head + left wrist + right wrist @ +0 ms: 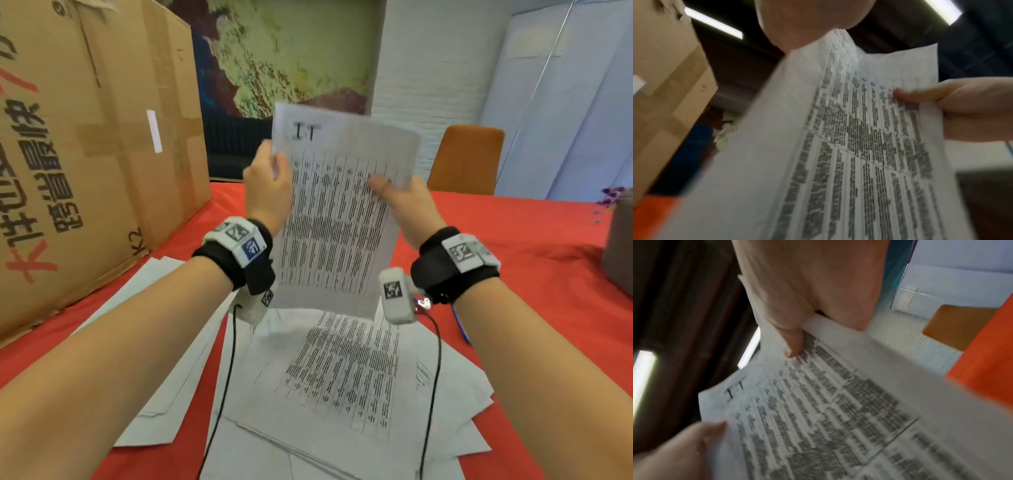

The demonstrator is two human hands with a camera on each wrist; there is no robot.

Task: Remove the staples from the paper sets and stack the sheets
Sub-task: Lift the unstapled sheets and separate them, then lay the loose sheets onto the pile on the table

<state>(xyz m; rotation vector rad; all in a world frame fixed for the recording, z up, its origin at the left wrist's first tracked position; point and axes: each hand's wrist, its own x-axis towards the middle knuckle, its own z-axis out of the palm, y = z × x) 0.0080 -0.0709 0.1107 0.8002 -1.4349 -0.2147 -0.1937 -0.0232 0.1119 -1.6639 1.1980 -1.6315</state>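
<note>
Person, forearms bare, no sleeves in view.

Left wrist band (236,263): black fabric strap, wide, wrapped round the wrist. White block (239,241) on top at 12 o'clock, bearing a black-and-white square code marker and a blue square label. White camera pod (253,306) under the wrist at 6 o'clock, marker on its side, black cable (222,394) trailing down.

Right wrist band (452,270): black strap, same pattern. White block (467,251) on top with code markers. White pod (395,294) at 9 o'clock of the wrist, marker facing up, black cable (433,394) trailing down.
</note>
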